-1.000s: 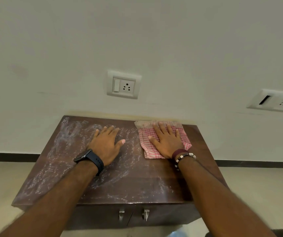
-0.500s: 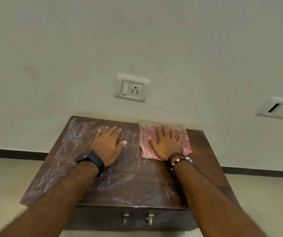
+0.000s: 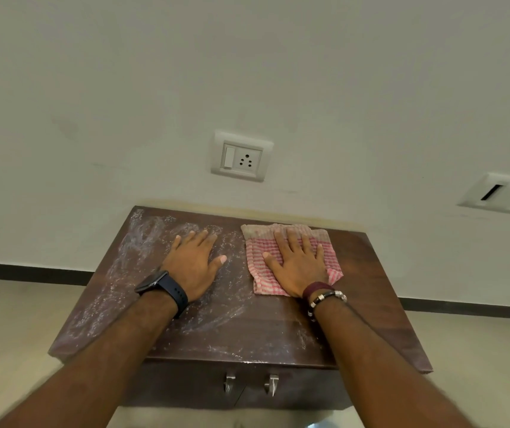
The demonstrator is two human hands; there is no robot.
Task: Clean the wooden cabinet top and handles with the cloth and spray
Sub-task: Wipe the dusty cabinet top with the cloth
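Pressing cloth [image 3: 290, 261] flat as before, both hands unmoved

We find no readable text, label, brand, number or sign anywhere in the head view. The wall socket plate [image 3: 242, 156] carries only a blank switch and three pin holes, no marking we can make out. The second plate [image 3: 505, 194] at the right edge shows a dark slot and small holes, no lettering legible. The watch [image 3: 151, 283] on the left wrist faces away at an angle; its screen is dark, nothing to read. The checked cloth [image 3: 290, 257] bears a pattern only.
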